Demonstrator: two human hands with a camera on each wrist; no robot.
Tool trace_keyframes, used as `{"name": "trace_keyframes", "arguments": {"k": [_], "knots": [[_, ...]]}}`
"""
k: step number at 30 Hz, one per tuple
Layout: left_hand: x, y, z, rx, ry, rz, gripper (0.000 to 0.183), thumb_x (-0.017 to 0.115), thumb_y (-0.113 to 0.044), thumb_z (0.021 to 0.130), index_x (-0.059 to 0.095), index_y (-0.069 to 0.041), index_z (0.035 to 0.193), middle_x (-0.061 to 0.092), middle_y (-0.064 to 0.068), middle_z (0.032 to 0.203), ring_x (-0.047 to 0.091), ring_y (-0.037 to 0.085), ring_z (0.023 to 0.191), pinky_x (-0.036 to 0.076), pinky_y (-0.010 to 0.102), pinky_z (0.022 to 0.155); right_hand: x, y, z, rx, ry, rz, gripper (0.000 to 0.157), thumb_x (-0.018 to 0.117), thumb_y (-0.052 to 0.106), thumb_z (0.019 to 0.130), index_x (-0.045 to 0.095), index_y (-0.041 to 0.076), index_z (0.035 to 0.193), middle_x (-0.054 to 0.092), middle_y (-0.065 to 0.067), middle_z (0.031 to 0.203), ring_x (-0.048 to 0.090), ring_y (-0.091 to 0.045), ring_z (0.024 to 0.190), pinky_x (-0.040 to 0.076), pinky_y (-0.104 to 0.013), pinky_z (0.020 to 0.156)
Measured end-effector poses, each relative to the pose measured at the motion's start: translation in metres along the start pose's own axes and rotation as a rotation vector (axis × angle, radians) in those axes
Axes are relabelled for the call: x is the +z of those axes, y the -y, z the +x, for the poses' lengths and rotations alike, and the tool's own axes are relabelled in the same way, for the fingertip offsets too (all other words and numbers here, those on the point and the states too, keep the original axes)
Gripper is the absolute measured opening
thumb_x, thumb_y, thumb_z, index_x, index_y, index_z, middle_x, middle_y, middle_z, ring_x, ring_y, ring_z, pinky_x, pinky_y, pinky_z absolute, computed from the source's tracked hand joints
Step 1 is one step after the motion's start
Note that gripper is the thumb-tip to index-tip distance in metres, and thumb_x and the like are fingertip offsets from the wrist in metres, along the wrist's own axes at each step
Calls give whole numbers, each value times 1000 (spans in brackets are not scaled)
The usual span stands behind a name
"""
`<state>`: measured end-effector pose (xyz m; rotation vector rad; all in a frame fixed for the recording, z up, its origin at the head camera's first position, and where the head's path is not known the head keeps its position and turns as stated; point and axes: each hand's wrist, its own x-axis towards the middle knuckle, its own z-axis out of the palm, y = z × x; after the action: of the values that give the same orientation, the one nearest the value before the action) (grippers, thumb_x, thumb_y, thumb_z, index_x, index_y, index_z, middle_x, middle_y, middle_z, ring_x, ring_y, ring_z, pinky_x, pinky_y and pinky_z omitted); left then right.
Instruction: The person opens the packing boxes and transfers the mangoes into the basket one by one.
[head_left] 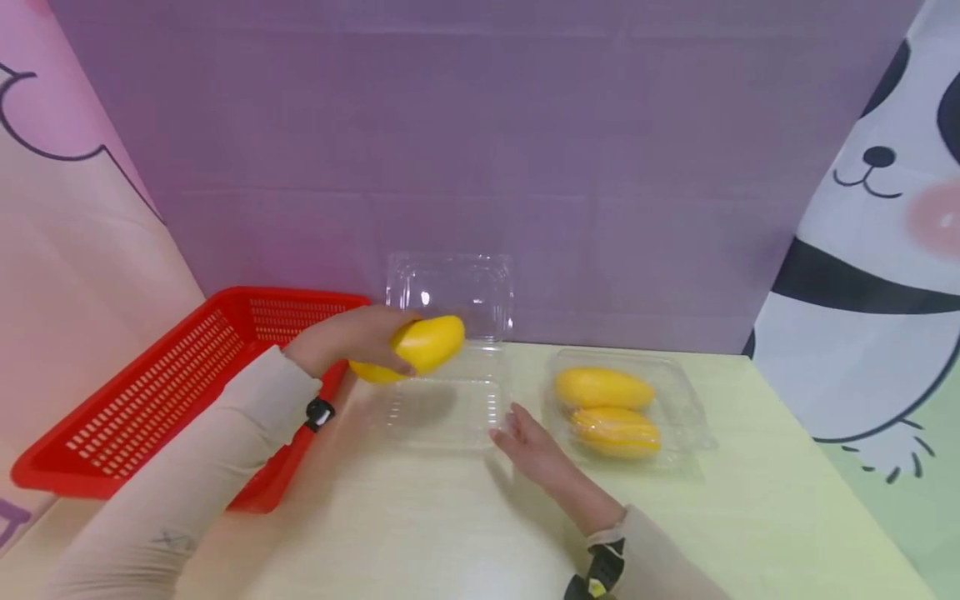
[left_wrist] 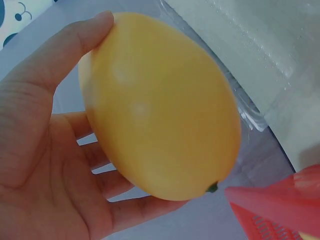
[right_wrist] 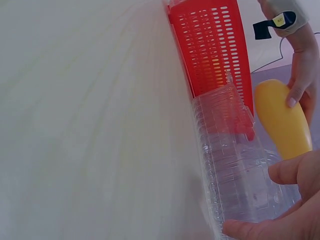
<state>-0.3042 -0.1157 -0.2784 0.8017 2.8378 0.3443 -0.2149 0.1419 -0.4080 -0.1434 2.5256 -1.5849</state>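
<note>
My left hand (head_left: pixel 372 335) grips a yellow mango (head_left: pixel 433 342), which is held above the open clear plastic box (head_left: pixel 442 417). In the left wrist view the mango (left_wrist: pixel 160 110) shows a small green stem end, with the thumb and fingers around its side. The box's lid (head_left: pixel 450 292) stands raised at the back. At the box's right front corner is my right hand (head_left: pixel 531 450), its thumb and fingers apart and holding nothing; whether they touch the box I cannot tell. Right of it, two mangoes (head_left: pixel 603 389) lie inside a second clear box (head_left: pixel 682 400).
A red slotted basket (head_left: pixel 157 400) stands at the left, beside the left forearm. Something yellow shows through its slots in the right wrist view. A purple cloth (head_left: pixel 480 150) hangs behind the pale table (head_left: pixel 420 517), with printed panels at both sides.
</note>
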Motion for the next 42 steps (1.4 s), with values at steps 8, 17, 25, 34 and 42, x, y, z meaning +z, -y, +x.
{"name": "trace_keyframes", "arguments": {"k": [8,17,25,34,42], "knots": [[-8,10,2,36,-79,-9,65,80,-32,73,51,-20,130,57,1,110,52,23,99,52,42,81,-4,3,0,18,4,-6,73,55,31,94,20,-5,146,30,-30,145,31,-45,133,25,-52,110],[-12,30,-2,-44,-112,-27,68,78,-31,75,46,-13,132,56,6,110,51,26,99,50,46,84,-1,1,-1,27,-5,-8,72,55,31,94,20,-4,147,31,-30,145,32,-45,132,26,-53,109],[-18,47,-14,-107,-149,-98,71,78,-33,76,43,-11,134,53,9,116,49,30,103,48,52,87,0,1,-3,20,1,-11,74,56,33,94,20,-5,146,31,-31,144,33,-45,132,26,-53,109],[-22,65,-22,-139,-175,-103,73,75,-34,78,40,-6,135,51,14,120,47,34,105,46,55,88,0,3,-3,29,16,-4,71,54,31,95,18,-4,147,28,-29,146,29,-44,134,24,-52,110],[-23,79,-29,-169,-188,-112,72,74,-31,79,39,-2,135,51,19,122,46,37,106,42,59,91,1,2,-3,26,11,-15,72,54,32,95,20,-4,147,29,-29,145,31,-43,134,25,-52,110]]}}
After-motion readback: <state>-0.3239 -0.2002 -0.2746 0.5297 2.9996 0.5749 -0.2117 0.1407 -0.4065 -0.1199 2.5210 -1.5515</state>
